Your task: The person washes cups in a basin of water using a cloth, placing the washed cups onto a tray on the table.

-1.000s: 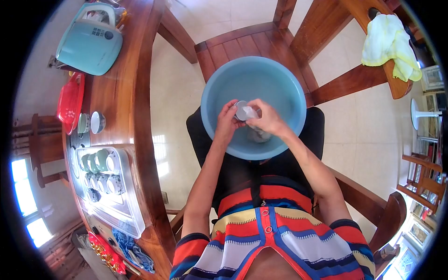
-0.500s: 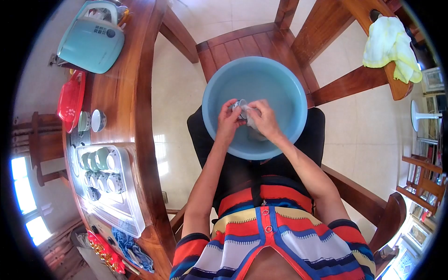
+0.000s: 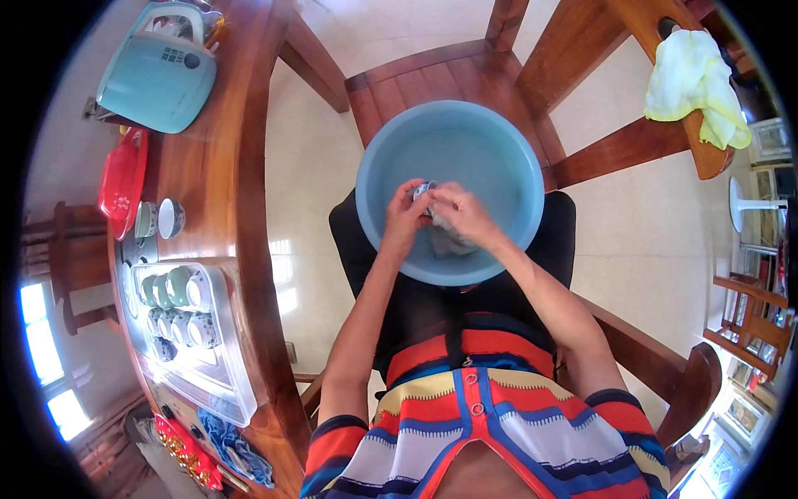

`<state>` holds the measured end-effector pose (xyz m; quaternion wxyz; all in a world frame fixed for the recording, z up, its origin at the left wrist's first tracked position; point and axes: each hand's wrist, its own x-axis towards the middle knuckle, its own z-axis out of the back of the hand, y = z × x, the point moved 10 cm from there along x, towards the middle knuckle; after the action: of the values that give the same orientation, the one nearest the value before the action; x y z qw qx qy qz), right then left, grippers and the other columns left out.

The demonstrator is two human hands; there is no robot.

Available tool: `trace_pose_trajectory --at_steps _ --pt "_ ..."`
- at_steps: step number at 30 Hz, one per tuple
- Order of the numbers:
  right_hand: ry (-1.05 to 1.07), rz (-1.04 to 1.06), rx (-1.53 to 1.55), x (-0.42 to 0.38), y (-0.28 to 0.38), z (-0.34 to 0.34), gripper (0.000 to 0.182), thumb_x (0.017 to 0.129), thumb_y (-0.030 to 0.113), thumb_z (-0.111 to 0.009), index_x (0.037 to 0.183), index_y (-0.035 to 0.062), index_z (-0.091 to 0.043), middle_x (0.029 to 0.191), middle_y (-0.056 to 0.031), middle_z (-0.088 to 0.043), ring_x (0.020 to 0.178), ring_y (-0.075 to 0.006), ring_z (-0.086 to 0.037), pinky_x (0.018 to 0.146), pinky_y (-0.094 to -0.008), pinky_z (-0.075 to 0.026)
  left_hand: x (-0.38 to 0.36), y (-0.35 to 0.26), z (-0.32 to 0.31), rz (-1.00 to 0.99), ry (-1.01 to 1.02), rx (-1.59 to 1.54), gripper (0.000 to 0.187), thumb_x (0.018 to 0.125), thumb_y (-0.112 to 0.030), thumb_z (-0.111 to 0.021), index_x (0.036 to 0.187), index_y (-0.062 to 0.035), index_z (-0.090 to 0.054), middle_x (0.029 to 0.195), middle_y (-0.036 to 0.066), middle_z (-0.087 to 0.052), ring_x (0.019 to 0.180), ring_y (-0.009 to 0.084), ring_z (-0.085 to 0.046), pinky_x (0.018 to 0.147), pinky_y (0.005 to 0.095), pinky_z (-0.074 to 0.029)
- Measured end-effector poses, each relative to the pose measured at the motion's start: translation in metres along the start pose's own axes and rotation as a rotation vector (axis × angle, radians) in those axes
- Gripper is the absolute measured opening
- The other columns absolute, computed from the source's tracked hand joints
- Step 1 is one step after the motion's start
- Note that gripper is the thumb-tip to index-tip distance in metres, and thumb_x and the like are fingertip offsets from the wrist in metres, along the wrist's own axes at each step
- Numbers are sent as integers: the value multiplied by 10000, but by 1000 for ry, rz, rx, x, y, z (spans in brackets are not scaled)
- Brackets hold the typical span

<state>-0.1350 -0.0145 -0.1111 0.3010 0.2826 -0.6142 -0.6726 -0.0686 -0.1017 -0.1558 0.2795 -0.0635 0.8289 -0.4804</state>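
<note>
- The step in hand looks like wiping a small cup (image 3: 424, 189) with a cloth (image 3: 450, 240), held inside the blue basin (image 3: 454, 107).
- Your left hand (image 3: 404, 214) has its fingers curled around the cup from the side, keeping it off the basin's wall.
- Your right hand (image 3: 460, 211) pinches the cloth close against the cup; the rest of the cloth hangs below those fingers, toward the near part of the basin.
- Your fingers hide most of the cup, so you can't fairly tell how far the cloth reaches inside it.
- The next move, as I judge it, calls for a steady left grasp while you turn the cup against the cloth; wet glaze could slip.
- Mind the basin's rim: the near edge sits under your wrists, and the left edge is close to your left hand.
- You have more room toward the far and right sides of the basin, where pale blue water or bare bottom shows.
- The basin overlaps the wooden chair (image 3: 401, 99) and your knees, so avoid leaning on its rim.
- To your left, beyond a strip of floor, the table (image 3: 218, 187) carries a clear tray (image 3: 242, 378) of cups, with a loose cup (image 3: 171, 218) near it.
</note>
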Motion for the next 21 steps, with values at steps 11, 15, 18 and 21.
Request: trace_pose_trajectory --at_steps 11,15,18,21 --pt "-39 438 -701 -8 42 -5 216 723 40 -562 938 58 -577 932 -149 -518 860 -322 -521 700 -413 -455 -9 8 -1 212 -73 -30 334 853 -260 -572 1116 -73 -488 888 80 -582 644 157 -588 496 252 -464" --pt "31 330 -781 -9 25 -10 254 730 40 -549 984 56 -563 894 -146 -523 840 -343 -530 664 -423 -458 -5 14 6 184 -104 79 332 833 -236 -598 1110 -80 -500 892 80 -582 689 163 -591 512 249 -468" --pt "46 182 -715 -3 18 -9 156 759 31 -508 894 15 -584 865 -160 -542 773 -328 -539 666 -370 -433 -2 9 9 90 -120 115 348 818 -208 -617 1120 -81 -501 921 74 -577 769 159 -583 547 251 -478" --pt "207 -130 -359 7 -4 -9 163 787 71 -499 904 1 -588 841 -143 -587 732 -273 -581 642 -339 -446 -2 6 8 45 -86 85 342 823 -156 -604 1136 -77 -493 982 78 -556 869 172 -566 633 290 -495"
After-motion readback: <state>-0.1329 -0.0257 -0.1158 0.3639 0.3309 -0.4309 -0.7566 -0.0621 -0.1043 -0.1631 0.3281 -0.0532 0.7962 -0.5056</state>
